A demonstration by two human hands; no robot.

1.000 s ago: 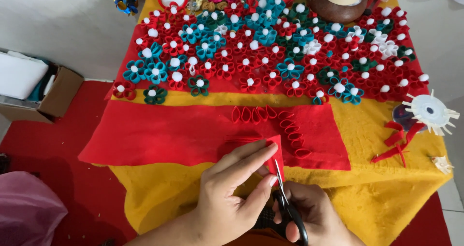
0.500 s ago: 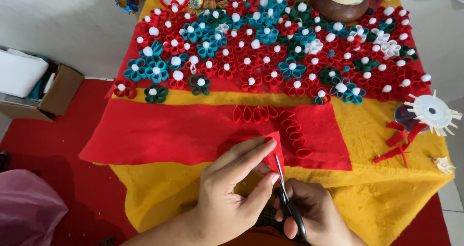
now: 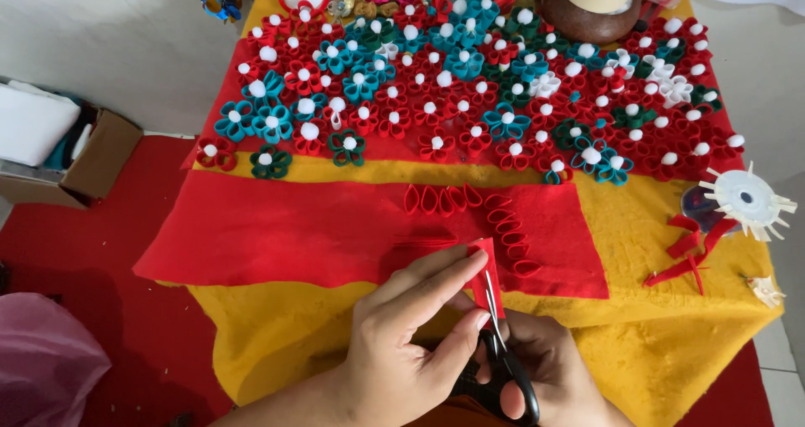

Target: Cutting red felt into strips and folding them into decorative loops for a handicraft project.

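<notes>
Pinching a small folded piece of red felt (image 3: pixel 485 269) between thumb and forefinger, my left hand (image 3: pixel 402 335) holds it just above the near edge of the big red felt sheet (image 3: pixel 277 226), while my right hand (image 3: pixel 537 377) grips the black-handled scissors (image 3: pixel 501 351), fingers closed through the loops. The blades stand narrowly parted with the felt between them, very close to my left fingertips. My worry is a nick to that thumb if the piece slides, or a crooked cut if the fold slips apart. A row of finished red felt loops (image 3: pixel 495 217) lies just beyond on the sheet; a careless sweep could scatter them. Farther back on the table (image 3: pixel 637 243), felt flowers (image 3: pixel 470 83) with white pompom centres crowd together, well apart from the cutting.
</notes>
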